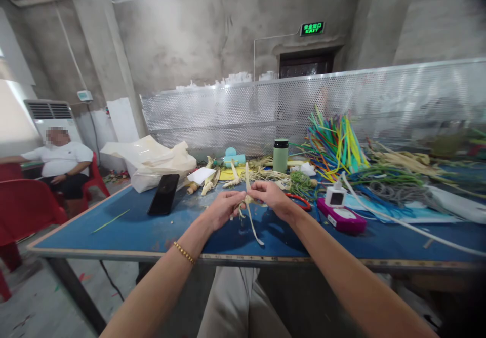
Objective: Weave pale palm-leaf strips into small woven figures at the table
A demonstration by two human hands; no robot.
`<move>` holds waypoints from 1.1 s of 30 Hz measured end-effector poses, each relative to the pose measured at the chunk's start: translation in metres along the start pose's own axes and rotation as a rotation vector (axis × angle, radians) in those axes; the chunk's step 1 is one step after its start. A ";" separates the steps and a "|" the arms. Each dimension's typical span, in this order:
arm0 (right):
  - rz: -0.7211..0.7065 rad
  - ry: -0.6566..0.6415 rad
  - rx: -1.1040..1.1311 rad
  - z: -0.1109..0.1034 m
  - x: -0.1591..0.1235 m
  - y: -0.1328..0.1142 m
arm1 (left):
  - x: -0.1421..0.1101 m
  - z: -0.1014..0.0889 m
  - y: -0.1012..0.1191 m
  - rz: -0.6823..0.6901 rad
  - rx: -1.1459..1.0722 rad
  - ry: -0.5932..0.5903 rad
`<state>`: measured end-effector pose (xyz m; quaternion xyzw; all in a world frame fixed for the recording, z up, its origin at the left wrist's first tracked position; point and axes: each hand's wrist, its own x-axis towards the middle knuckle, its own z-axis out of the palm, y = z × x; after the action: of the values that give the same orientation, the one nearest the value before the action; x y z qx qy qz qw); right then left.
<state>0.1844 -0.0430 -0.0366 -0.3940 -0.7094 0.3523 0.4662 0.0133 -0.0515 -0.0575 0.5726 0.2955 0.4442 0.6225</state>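
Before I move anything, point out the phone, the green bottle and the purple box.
Phone (pixel 164 195): head view, middle of its dark face.
Green bottle (pixel 280 158): head view, on its body below the black lid.
Purple box (pixel 349 225): head view, on its purple side.

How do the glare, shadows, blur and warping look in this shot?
Head view: washed-out brightness at the far left, pale glare on the metal panel; soft shadows on the blue table below the left hand and right hand; wide-angle stretching toward the edges; dark right-hand corners; fine detail in the pale strip slightly soft.
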 end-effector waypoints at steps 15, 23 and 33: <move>-0.001 0.048 0.084 0.009 0.003 -0.004 | 0.000 0.003 0.001 0.010 0.118 0.076; -0.022 -0.004 -0.046 0.012 0.004 0.002 | 0.001 0.000 -0.002 0.011 0.081 0.081; 0.036 0.082 -0.154 0.008 0.000 -0.007 | 0.004 -0.002 -0.005 0.138 0.053 0.162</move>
<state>0.1748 -0.0471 -0.0330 -0.4555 -0.7075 0.2888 0.4568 0.0141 -0.0472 -0.0623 0.5703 0.3163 0.5228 0.5490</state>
